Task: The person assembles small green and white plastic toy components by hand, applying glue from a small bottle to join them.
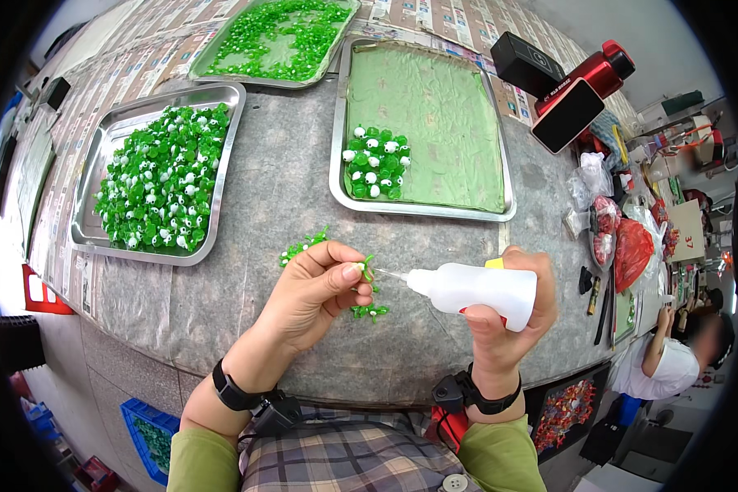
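Over the grey table (287, 205), my right hand (512, 307) grips a white squeeze bottle (471, 289), its nozzle touching the small green plastic piece (367, 268) pinched in my left hand (312, 291); red packets (631, 250) lie at right.

green piece (367, 268) mostly hidden in left hand (312, 297) grip, glue bottle (471, 289) label covered by right hand (512, 316)

Both forearms wore olive-green sleeves pushed back well behind each grip. A black strap circled each wrist, close behind the left hand (316, 287) and the right hand (508, 316), each carrying a small black device, possibly a sensor. A grey-and-tan plaid garment with one pale button covered the torso.
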